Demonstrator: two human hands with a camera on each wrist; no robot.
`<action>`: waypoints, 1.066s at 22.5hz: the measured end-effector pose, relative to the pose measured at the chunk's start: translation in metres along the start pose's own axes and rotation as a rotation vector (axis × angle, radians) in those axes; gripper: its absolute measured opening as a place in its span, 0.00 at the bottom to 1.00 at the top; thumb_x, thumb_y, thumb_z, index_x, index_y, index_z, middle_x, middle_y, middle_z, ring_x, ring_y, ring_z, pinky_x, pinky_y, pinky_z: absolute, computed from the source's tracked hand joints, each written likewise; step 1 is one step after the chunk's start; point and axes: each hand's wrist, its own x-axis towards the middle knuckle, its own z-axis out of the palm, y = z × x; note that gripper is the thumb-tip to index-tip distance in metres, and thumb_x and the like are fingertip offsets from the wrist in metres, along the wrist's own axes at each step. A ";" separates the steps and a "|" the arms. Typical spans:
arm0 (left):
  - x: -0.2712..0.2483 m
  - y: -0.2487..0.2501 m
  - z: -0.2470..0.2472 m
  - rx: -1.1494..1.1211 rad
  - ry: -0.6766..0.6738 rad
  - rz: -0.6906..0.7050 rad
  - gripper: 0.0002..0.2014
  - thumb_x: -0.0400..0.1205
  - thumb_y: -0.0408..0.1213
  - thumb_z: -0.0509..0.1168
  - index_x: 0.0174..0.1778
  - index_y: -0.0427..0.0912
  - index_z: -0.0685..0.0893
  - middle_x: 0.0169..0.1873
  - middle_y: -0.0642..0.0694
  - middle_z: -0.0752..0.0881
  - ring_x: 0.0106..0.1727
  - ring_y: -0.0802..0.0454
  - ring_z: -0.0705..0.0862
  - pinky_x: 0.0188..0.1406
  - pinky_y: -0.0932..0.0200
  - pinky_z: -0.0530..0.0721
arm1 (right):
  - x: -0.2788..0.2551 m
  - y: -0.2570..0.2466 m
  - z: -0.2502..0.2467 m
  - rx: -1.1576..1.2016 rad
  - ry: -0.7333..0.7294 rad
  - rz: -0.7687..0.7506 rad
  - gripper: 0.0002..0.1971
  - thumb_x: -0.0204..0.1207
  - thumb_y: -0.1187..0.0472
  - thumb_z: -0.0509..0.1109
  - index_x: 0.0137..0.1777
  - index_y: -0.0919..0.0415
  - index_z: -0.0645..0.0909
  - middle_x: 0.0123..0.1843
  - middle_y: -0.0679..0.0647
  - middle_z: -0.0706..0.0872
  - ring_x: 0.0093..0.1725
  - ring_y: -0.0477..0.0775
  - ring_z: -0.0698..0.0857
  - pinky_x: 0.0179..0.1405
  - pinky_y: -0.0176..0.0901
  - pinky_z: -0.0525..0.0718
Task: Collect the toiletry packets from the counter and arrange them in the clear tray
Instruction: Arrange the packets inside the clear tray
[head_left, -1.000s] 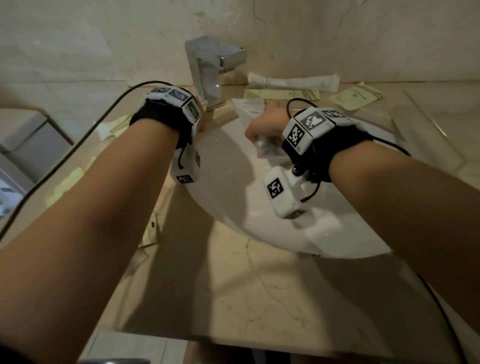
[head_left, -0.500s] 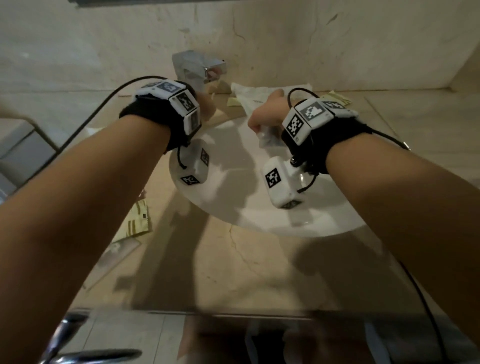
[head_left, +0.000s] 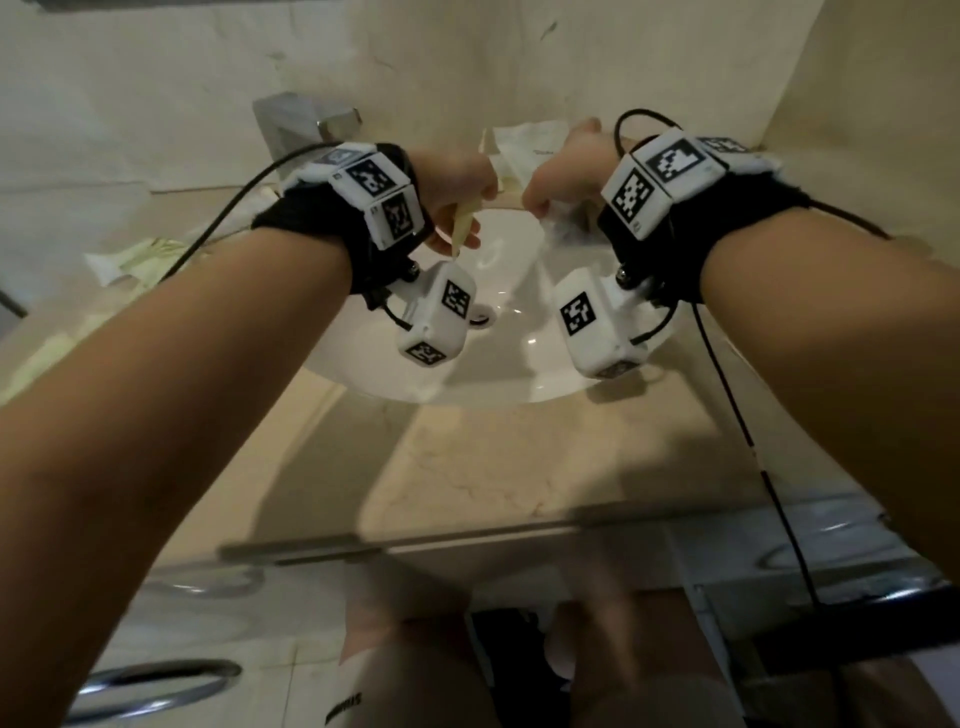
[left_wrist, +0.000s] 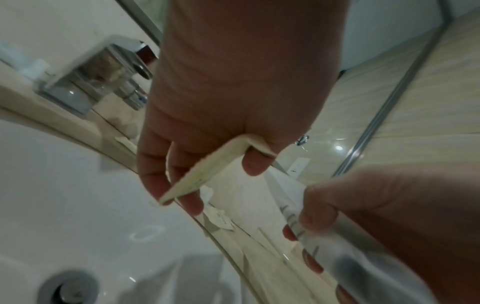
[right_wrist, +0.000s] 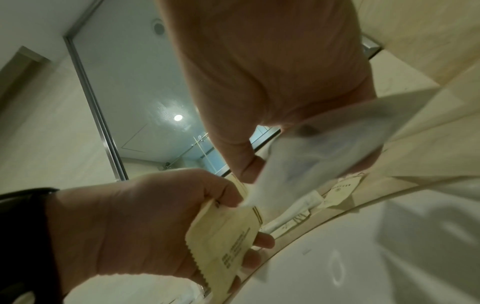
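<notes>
Over the white sink (head_left: 509, 369) my left hand (head_left: 457, 228) pinches a flat pale-yellow packet (head_left: 464, 224) between thumb and fingers; its serrated edge and printed text show in the right wrist view (right_wrist: 223, 236). Beside it my right hand (head_left: 550, 202) grips a translucent white packet (head_left: 527, 148), which looks blurred in the left wrist view (left_wrist: 309, 226). The two hands are close together, almost touching. I cannot make out the clear tray in any view.
A chrome faucet (head_left: 304, 122) stands behind the left hand. More yellow packets (head_left: 140, 254) lie on the counter at the left. Behind the sink rim lie a white tube packet (right_wrist: 293, 214) and a yellow packet (right_wrist: 340, 191). Cabinet handles (head_left: 156, 680) sit below the counter edge.
Both hands have drawn together and back over the basin. The left hand, earlier reaching by the faucet, now shows the yellow packet. The head view has tilted down.
</notes>
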 end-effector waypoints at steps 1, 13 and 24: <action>-0.002 0.005 0.007 -0.014 -0.019 0.016 0.18 0.84 0.40 0.51 0.69 0.39 0.68 0.44 0.43 0.80 0.38 0.51 0.81 0.34 0.55 0.78 | -0.001 0.005 -0.003 -0.011 -0.008 0.015 0.25 0.82 0.63 0.59 0.74 0.78 0.63 0.76 0.67 0.71 0.75 0.63 0.72 0.73 0.49 0.71; -0.022 0.058 0.080 0.044 -0.181 0.218 0.22 0.84 0.39 0.49 0.73 0.35 0.67 0.43 0.45 0.78 0.40 0.50 0.81 0.32 0.57 0.77 | -0.005 0.106 -0.019 0.150 0.069 0.300 0.11 0.67 0.62 0.71 0.38 0.64 0.70 0.31 0.56 0.73 0.27 0.53 0.73 0.23 0.40 0.70; -0.048 0.109 0.147 0.050 -0.268 0.340 0.23 0.83 0.39 0.52 0.75 0.39 0.65 0.43 0.44 0.79 0.39 0.49 0.82 0.33 0.56 0.78 | -0.038 0.192 -0.032 0.240 0.139 0.483 0.13 0.65 0.64 0.74 0.39 0.62 0.70 0.33 0.55 0.75 0.32 0.53 0.77 0.31 0.44 0.76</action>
